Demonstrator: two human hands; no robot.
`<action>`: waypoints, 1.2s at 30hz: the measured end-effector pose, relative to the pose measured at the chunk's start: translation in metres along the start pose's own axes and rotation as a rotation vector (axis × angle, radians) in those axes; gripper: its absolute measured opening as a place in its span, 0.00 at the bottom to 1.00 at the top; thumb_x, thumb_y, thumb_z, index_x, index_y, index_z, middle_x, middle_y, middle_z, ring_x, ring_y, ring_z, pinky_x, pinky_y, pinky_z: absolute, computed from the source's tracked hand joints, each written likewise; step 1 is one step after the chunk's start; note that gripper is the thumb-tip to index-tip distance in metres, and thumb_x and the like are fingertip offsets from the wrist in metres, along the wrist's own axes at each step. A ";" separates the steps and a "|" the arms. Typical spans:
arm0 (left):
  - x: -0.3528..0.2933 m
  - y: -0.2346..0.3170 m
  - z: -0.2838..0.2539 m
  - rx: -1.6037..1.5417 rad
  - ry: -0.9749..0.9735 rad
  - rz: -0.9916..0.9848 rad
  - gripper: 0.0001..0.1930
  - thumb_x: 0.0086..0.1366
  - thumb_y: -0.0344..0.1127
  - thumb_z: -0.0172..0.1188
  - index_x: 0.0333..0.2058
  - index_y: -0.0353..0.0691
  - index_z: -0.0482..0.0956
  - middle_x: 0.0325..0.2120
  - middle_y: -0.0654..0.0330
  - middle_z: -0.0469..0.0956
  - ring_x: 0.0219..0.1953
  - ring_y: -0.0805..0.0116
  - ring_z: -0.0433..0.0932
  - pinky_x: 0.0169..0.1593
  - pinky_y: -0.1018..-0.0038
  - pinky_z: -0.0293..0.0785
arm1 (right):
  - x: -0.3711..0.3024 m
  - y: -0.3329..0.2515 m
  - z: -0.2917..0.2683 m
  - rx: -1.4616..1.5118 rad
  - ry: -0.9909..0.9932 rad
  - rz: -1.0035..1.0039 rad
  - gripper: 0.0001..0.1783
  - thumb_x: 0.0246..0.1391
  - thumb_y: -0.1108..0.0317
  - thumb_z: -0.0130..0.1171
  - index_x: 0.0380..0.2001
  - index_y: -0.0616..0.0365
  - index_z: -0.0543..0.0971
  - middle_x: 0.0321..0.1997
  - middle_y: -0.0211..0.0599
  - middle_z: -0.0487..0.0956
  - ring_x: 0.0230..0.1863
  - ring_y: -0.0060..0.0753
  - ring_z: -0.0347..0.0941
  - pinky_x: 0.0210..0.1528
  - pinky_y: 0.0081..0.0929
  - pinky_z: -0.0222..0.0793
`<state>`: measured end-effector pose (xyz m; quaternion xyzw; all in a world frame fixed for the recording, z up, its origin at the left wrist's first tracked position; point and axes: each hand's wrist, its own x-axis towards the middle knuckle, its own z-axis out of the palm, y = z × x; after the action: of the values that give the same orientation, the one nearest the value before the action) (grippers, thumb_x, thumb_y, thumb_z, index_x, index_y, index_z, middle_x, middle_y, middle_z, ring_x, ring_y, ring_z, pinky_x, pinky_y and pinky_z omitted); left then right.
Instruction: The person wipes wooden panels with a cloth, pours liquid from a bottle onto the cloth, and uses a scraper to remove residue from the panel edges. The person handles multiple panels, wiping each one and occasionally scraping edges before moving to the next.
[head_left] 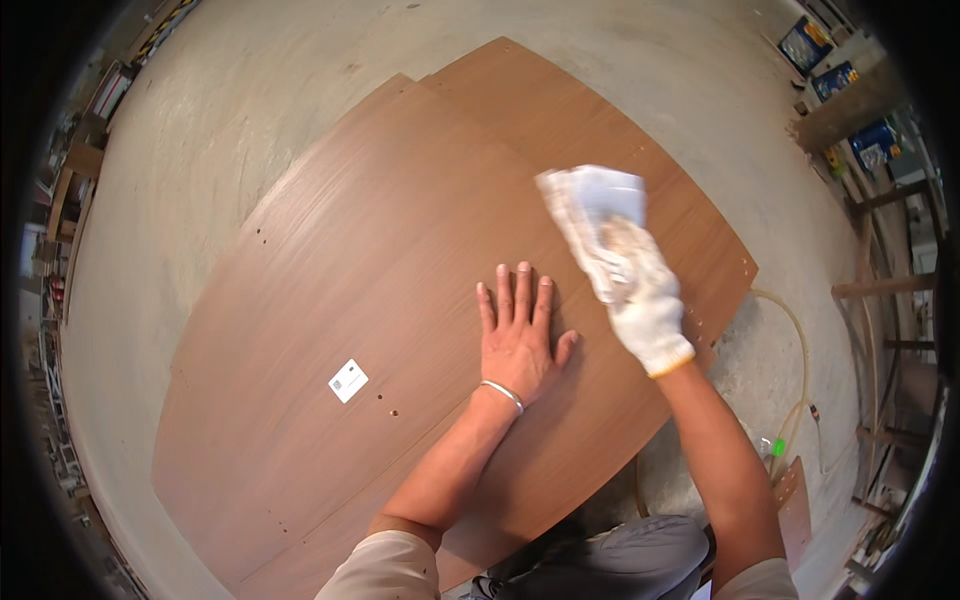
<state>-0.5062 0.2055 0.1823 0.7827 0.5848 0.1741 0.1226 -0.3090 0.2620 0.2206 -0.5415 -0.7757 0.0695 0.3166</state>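
Two brown wood-grain panels lie in front of me: a wide one (370, 240) with a white label (348, 381), and another (590, 120) that shows to its right. My bare left hand (516, 345) rests flat on the brown surface with its fingers spread, a silver bangle at the wrist. To the right, my right hand (648, 305) wears a white knitted glove and is closed on a folded white cloth (590, 205) over the right-hand panel. The cloth and glove are slightly blurred. Small holes dot the panels near their edges.
A pale hose (803, 345) with a green fitting (778, 447) runs along the concrete floor (240, 130) at the right. Beyond it stand wooden racks (885, 285) and blue cans (875, 145). Shelving with assorted goods (75, 190) lines the left. My grey-trousered knee (640, 560) is close below the panels.
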 end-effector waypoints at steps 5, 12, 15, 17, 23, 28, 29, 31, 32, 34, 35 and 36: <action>-0.001 -0.007 0.003 -0.054 -0.091 -0.039 0.40 0.67 0.55 0.60 0.69 0.32 0.65 0.74 0.41 0.54 0.78 0.38 0.44 0.76 0.38 0.36 | 0.020 -0.003 0.084 -0.417 -0.397 -0.034 0.34 0.67 0.50 0.49 0.71 0.54 0.68 0.76 0.46 0.64 0.80 0.49 0.49 0.83 0.46 0.33; 0.001 -0.010 -0.008 -0.167 -0.244 -0.066 0.43 0.68 0.54 0.59 0.74 0.37 0.56 0.77 0.47 0.48 0.79 0.44 0.42 0.77 0.41 0.38 | 0.124 -0.018 0.143 -0.613 -0.438 0.045 0.37 0.65 0.51 0.54 0.73 0.54 0.64 0.78 0.38 0.61 0.78 0.41 0.52 0.80 0.39 0.42; 0.000 -0.011 -0.009 -0.154 -0.296 -0.071 0.43 0.68 0.54 0.59 0.74 0.37 0.56 0.77 0.47 0.46 0.79 0.44 0.41 0.77 0.41 0.37 | 0.215 -0.054 0.196 -0.441 -0.319 0.023 0.29 0.65 0.51 0.53 0.66 0.49 0.72 0.74 0.32 0.66 0.72 0.34 0.60 0.75 0.33 0.52; 0.006 -0.005 -0.013 -0.169 -0.319 -0.034 0.42 0.69 0.52 0.58 0.74 0.36 0.55 0.78 0.47 0.44 0.79 0.45 0.40 0.77 0.42 0.37 | 0.274 -0.066 0.216 -0.387 -0.325 0.056 0.26 0.69 0.51 0.46 0.64 0.49 0.74 0.72 0.29 0.68 0.70 0.33 0.63 0.73 0.32 0.56; 0.009 -0.014 -0.011 -0.194 -0.329 -0.039 0.42 0.69 0.49 0.59 0.74 0.34 0.54 0.78 0.48 0.43 0.80 0.46 0.39 0.77 0.42 0.36 | 0.322 -0.067 0.229 -0.303 -0.534 0.201 0.33 0.72 0.43 0.35 0.70 0.50 0.66 0.74 0.36 0.67 0.70 0.50 0.68 0.70 0.46 0.66; 0.009 -0.023 -0.025 -0.225 -0.384 -0.072 0.44 0.67 0.48 0.61 0.74 0.34 0.54 0.78 0.48 0.44 0.80 0.46 0.39 0.77 0.43 0.36 | 0.158 -0.018 0.127 -0.262 -0.524 0.031 0.32 0.70 0.53 0.44 0.72 0.56 0.64 0.76 0.47 0.63 0.76 0.48 0.58 0.76 0.39 0.55; 0.008 -0.024 -0.018 -0.274 -0.386 -0.083 0.45 0.66 0.49 0.63 0.74 0.34 0.53 0.78 0.48 0.44 0.79 0.45 0.39 0.77 0.42 0.36 | 0.114 -0.009 0.103 -0.508 -0.609 -0.040 0.34 0.69 0.52 0.45 0.72 0.58 0.63 0.78 0.48 0.60 0.77 0.49 0.56 0.79 0.39 0.51; 0.009 -0.019 -0.020 -0.288 -0.378 -0.087 0.46 0.66 0.49 0.63 0.74 0.34 0.53 0.78 0.48 0.44 0.79 0.45 0.39 0.77 0.41 0.36 | 0.059 0.008 0.069 -0.721 -0.671 -0.056 0.37 0.66 0.56 0.52 0.74 0.59 0.60 0.79 0.49 0.57 0.80 0.48 0.51 0.82 0.39 0.44; 0.008 -0.017 -0.021 -0.289 -0.379 -0.084 0.46 0.65 0.49 0.63 0.74 0.34 0.53 0.78 0.48 0.44 0.79 0.45 0.39 0.77 0.41 0.36 | 0.059 0.008 0.068 -0.658 -0.663 0.016 0.37 0.66 0.57 0.52 0.74 0.59 0.60 0.79 0.49 0.57 0.80 0.48 0.50 0.82 0.38 0.44; 0.007 -0.019 -0.021 -0.283 -0.383 -0.086 0.47 0.65 0.50 0.64 0.74 0.35 0.52 0.78 0.48 0.44 0.79 0.46 0.39 0.77 0.41 0.36 | 0.080 0.001 0.087 -0.520 -0.644 0.142 0.37 0.66 0.58 0.51 0.74 0.60 0.60 0.80 0.49 0.57 0.81 0.48 0.47 0.82 0.38 0.42; 0.007 -0.017 -0.021 -0.289 -0.384 -0.086 0.47 0.65 0.50 0.64 0.75 0.35 0.52 0.78 0.48 0.44 0.79 0.46 0.39 0.77 0.41 0.36 | 0.099 0.002 0.103 -0.520 -0.558 0.056 0.35 0.65 0.57 0.51 0.72 0.60 0.63 0.77 0.48 0.62 0.79 0.47 0.52 0.80 0.37 0.47; 0.007 -0.019 -0.020 -0.271 -0.382 -0.092 0.47 0.64 0.50 0.64 0.75 0.35 0.52 0.78 0.48 0.44 0.79 0.46 0.39 0.77 0.41 0.36 | 0.131 -0.012 0.124 -0.480 -0.532 0.023 0.33 0.65 0.57 0.51 0.70 0.59 0.65 0.74 0.47 0.65 0.76 0.46 0.56 0.78 0.37 0.51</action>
<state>-0.5297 0.2170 0.1941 0.7505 0.5573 0.0939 0.3426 -0.4171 0.4025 0.1824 -0.5722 -0.8190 0.0273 -0.0334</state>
